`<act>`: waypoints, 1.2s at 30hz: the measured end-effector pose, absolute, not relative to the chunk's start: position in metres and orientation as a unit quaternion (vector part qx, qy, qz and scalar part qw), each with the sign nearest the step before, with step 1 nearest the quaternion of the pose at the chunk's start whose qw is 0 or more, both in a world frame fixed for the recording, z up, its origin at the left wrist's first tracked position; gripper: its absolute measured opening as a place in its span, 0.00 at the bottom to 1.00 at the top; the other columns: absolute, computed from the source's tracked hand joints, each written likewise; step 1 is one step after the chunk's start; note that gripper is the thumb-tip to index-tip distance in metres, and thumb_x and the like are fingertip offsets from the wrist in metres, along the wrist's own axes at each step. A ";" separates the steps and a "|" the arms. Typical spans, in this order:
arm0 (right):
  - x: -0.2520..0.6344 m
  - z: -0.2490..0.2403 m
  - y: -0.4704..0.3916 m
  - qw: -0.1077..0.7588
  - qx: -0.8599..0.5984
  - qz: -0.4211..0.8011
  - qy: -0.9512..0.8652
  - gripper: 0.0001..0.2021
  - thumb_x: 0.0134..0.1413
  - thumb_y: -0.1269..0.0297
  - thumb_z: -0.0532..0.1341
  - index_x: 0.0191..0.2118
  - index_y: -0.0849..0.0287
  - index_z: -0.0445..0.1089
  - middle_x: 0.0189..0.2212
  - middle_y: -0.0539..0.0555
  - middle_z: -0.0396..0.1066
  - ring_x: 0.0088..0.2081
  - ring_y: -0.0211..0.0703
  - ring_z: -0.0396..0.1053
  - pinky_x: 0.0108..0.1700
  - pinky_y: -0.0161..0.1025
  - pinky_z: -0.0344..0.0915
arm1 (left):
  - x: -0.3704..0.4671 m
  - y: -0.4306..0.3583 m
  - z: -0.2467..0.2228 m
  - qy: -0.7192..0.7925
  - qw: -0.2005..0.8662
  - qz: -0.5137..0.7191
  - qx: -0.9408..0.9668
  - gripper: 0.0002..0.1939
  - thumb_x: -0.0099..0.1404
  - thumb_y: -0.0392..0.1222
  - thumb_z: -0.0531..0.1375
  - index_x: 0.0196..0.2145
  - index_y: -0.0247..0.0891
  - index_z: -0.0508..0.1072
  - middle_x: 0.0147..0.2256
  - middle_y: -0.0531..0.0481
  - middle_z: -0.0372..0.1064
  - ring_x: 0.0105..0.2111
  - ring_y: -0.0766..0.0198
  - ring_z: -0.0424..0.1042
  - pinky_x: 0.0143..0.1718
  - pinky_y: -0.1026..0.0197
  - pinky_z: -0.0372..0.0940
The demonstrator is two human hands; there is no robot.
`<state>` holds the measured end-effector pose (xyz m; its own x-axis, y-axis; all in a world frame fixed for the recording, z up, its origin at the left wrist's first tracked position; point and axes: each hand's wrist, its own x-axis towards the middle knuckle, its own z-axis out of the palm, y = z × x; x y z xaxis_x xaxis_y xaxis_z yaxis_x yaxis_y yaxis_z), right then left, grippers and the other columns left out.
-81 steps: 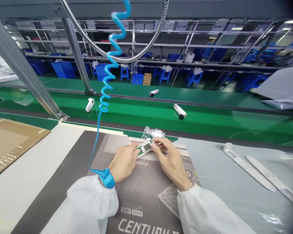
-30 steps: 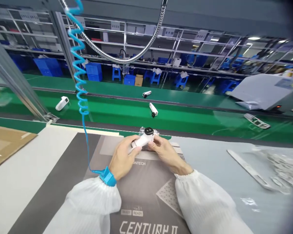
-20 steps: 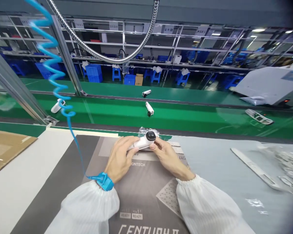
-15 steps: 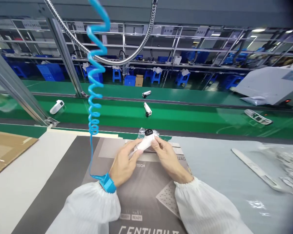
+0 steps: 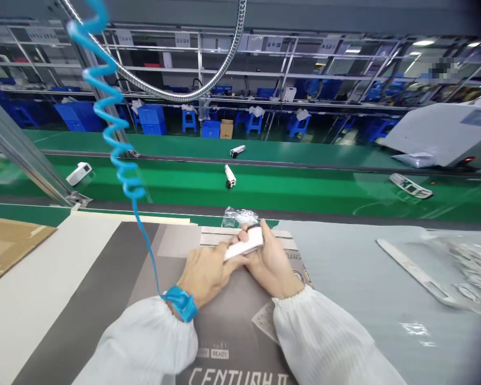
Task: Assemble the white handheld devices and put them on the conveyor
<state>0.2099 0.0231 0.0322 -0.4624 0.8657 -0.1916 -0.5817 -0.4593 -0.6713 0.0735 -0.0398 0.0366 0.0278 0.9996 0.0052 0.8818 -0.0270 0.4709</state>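
Both hands hold one white handheld device [image 5: 243,248] with a black end, above a dark printed cardboard sheet [image 5: 220,310]. My left hand [image 5: 206,272] pinches its lower white end. Around the black end, the fingers and thumb of my right hand [image 5: 276,266] are closed, hiding part of it. A crumpled clear plastic bag [image 5: 239,215] lies just beyond the hands. A blue strap [image 5: 181,302] circles my left wrist, with a coiled blue cord [image 5: 111,115] running up from it.
Beyond the bench runs a green belt [image 5: 176,187], bearing a similar white device [image 5: 230,177], a white casing [image 5: 79,174] and another casing [image 5: 411,186]. At right lie a long white part [image 5: 411,271] and bagged parts [image 5: 471,267]. Brown cardboard [image 5: 14,246] sits left.
The device has turned so its black end points more to the right. My right hand has changed its hold and now wraps that end. The view has shifted slightly.
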 end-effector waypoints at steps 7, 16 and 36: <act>0.196 0.029 0.006 0.405 -0.219 0.807 -0.370 0.17 0.59 0.46 0.60 0.44 0.54 0.70 0.47 0.56 0.73 0.54 0.50 0.68 0.55 0.48 0.67 | 0.069 -0.041 0.031 0.618 0.104 0.394 0.673 0.24 0.69 0.52 0.57 0.59 0.44 0.63 0.55 0.45 0.69 0.55 0.53 0.68 0.55 0.50 0.61; 0.190 0.016 0.010 0.439 -0.272 0.787 -0.337 0.15 0.53 0.50 0.66 0.39 0.56 0.72 0.43 0.57 0.75 0.53 0.52 0.70 0.55 0.50 0.69 | 0.074 -0.039 0.036 0.611 0.101 0.365 0.696 0.19 0.71 0.50 0.53 0.56 0.45 0.67 0.52 0.45 0.72 0.50 0.53 0.71 0.49 0.52 0.64; 0.193 -0.007 0.027 0.454 -0.349 0.747 -0.338 0.13 0.52 0.53 0.68 0.41 0.54 0.76 0.46 0.56 0.75 0.39 0.42 0.75 0.51 0.43 0.74 | -0.059 0.138 0.074 0.782 0.120 0.302 0.532 0.20 0.69 0.46 0.59 0.54 0.35 0.68 0.53 0.42 0.66 0.50 0.54 0.70 0.50 0.46 0.68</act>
<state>0.1932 0.0266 -0.0068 -0.3439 0.9141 -0.2147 -0.4414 -0.3592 -0.8223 -0.0592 0.1384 0.0738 -0.4043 0.9049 0.1330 0.7598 0.2513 0.5997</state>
